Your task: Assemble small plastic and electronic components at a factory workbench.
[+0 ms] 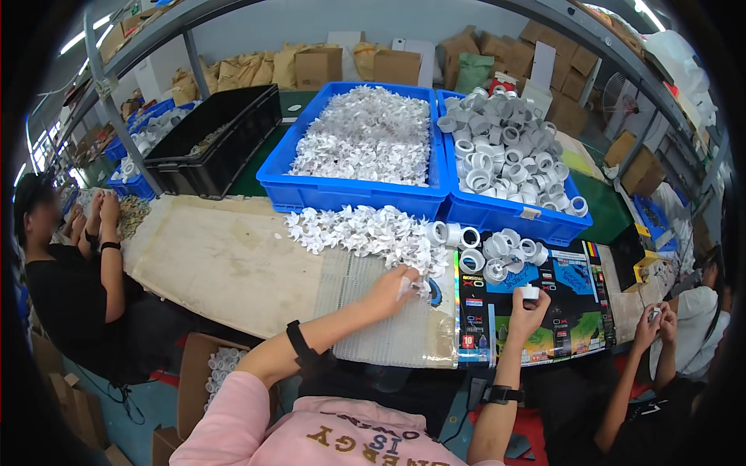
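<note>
My left hand reaches to the near edge of a loose heap of small white petal-shaped plastic pieces. Its fingers are drawn together, and what they pinch, if anything, cannot be made out. A bit of white shows on one finger. In my right hand, held above the table's right part, is a white plastic ring-shaped fitting, gripped upright between thumb and fingers. Just beyond it lies a small group of similar white round fittings.
Behind the heap stand a blue bin of white pieces and another blue bin of round fittings. A black crate sits far left. Co-workers sit at left and right. By my left side is a carton of white parts.
</note>
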Tool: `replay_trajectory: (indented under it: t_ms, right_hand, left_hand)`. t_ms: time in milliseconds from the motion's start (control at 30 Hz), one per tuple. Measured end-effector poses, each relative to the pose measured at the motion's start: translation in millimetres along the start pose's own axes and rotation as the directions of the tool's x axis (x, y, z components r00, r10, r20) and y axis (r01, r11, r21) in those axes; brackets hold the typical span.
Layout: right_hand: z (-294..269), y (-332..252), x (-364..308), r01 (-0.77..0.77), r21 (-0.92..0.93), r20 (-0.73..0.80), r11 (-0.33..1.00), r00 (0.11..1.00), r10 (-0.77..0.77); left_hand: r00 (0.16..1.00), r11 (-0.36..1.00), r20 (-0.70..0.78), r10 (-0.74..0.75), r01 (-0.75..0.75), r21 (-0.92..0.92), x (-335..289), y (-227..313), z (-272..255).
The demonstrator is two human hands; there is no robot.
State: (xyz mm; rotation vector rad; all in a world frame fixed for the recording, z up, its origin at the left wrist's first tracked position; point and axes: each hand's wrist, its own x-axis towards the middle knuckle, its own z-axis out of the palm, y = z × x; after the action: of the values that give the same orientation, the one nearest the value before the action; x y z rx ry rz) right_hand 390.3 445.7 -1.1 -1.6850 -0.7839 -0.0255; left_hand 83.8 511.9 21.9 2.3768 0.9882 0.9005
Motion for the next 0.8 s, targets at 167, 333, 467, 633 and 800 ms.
replay_trajectory:
  t_ms: [167, 333, 467, 633, 800]
  right_hand:
    - [1.3, -0.7, -3.5, 0.036, 0.178, 0.065, 0.983, 0.997, -0.048]
    - [-6.8, -80.5, -78.0, -0.334, 0.579, 0.498, 0.744, 0.867, 0.002]
    - [-23.6, -143.8, -150.9, -0.391, 0.628, 0.688, 0.672, 0.683, -0.246]
    - [-34.1, -163.8, -168.5, -0.55, 0.559, 0.796, 0.621, 0.567, -0.214]
    - [-44.0, -175.3, -171.3, -0.594, 0.515, 0.83, 0.618, 0.526, -0.187]
  left_hand:
    - [0.862, 0.687, 0.142, -0.487, 0.478, -0.547, -20.1, 25.0, -41.0]
    - [0.745, -0.302, 0.544, -0.387, 0.455, -0.838, -56.8, 46.9, -71.4]
    - [0.827, -0.633, 0.523, -0.206, 0.295, -0.716, -74.4, 68.7, -70.6]
    - [0.774, 0.022, 0.365, -0.518, 0.439, -0.898, -86.1, 89.0, -81.3]
    - [0.748, -0.076, 0.285, -0.599, 0.302, -0.95, -91.1, 92.8, -79.3]
